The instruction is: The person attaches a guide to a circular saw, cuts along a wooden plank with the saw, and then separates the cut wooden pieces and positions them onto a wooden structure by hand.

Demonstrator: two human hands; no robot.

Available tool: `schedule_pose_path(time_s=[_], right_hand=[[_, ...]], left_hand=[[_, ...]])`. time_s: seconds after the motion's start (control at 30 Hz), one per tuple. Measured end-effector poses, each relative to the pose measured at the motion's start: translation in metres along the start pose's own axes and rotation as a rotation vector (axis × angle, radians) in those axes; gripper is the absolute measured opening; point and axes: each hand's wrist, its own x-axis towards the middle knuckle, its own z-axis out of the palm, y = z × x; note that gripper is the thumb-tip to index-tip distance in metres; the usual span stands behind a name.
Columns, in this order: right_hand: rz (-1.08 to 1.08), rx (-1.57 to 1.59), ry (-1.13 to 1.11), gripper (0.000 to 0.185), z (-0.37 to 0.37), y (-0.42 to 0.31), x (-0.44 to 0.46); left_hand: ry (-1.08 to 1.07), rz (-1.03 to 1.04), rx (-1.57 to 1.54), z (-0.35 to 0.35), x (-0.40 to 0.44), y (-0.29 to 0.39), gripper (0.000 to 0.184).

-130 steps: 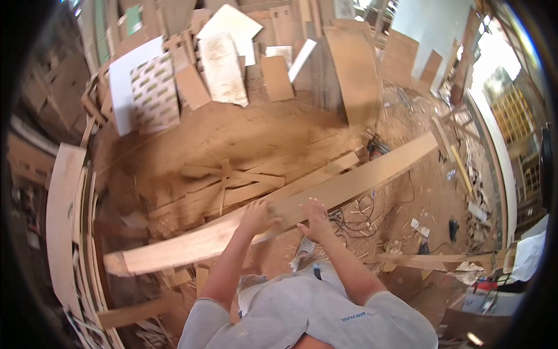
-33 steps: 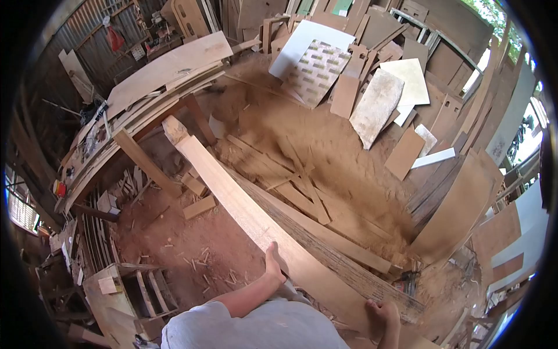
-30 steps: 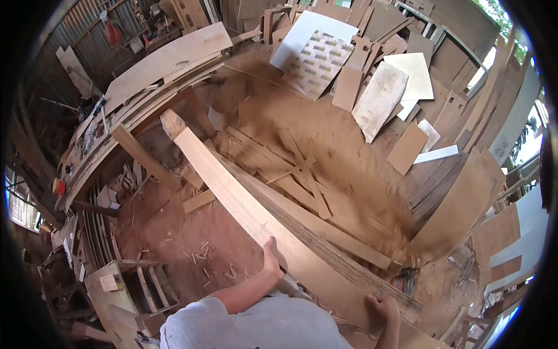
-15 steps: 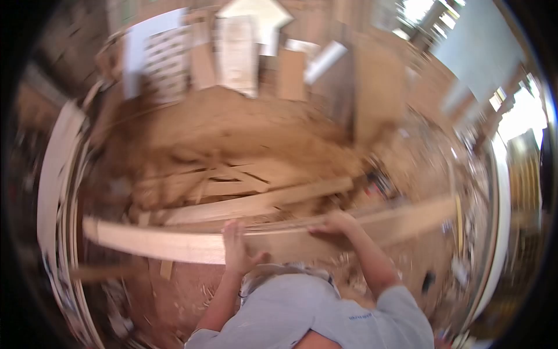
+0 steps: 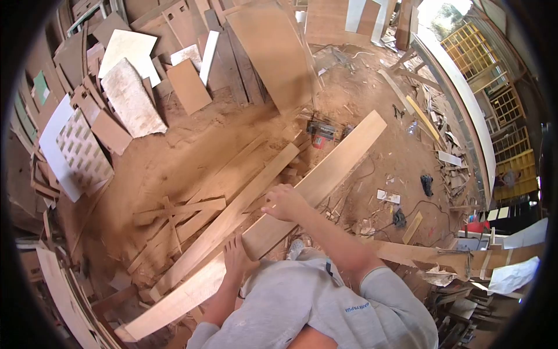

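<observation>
A long, pale wooden plank [image 5: 337, 166] lies diagonally in front of my body, its far end up to the right and its near end at the lower left. My left hand [image 5: 237, 257] grips the plank near its middle, fingers over the far edge and thumb on the near side. Farther along to the right, my right hand [image 5: 286, 203] is closed over the plank's upper edge, with its fingers curled. Just beyond, a second board [image 5: 256, 189] runs roughly parallel, among loose wood strips [image 5: 200, 208].
Brown sawdust [image 5: 145, 180] covers the floor ahead. Leaning panels [image 5: 189, 87] line the back. A dark and red tool or box [image 5: 322, 129] sits beyond the plank's right half. Stacked boards [image 5: 61, 291] stand at the left, and a long white-faced panel [image 5: 465, 110] at the right.
The plank has swung from nearly level across my front to a diagonal, its right end now farther away. Both hands remain on it. My view has turned to the right.
</observation>
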Motion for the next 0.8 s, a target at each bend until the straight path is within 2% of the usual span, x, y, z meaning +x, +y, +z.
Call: schedule_pose_path(time_s=[0.1,0.2,0.27,0.37,0.5,0.6,0.67,0.8], right_hand=[[0.141,0.072,0.076,0.045,0.0,0.04,-0.026],[0.271,0.086,0.197,0.043,-0.004,0.107,-0.06],[0.284,0.074,0.271,0.041,-0.012,0.165,-0.075],[0.495,0.13,0.377,0.04,-0.065,0.216,-0.091],[0.548,0.289,0.568,0.038,-0.113,0.313,-0.098],[0.54,0.224,0.665,0.04,-0.152,0.403,-0.094],[0.561,0.169,0.727,0.042,-0.166,0.468,-0.082],[0.417,0.098,0.768,0.046,-0.18,0.559,-0.086]], left_hand=[[0.023,0.041,-0.031,-0.007,0.0,0.004,0.126],[0.15,0.164,-0.052,-0.009,0.02,0.029,0.123],[0.236,0.259,-0.05,-0.013,0.048,0.068,0.108],[0.3,0.379,-0.082,-0.008,0.107,0.147,0.084],[0.28,0.582,-0.227,0.004,0.193,0.274,0.055],[0.307,0.623,-0.245,0.021,0.255,0.375,0.046],[0.345,0.571,-0.235,0.04,0.301,0.441,0.048],[0.409,0.435,-0.19,0.071,0.358,0.55,0.056]])
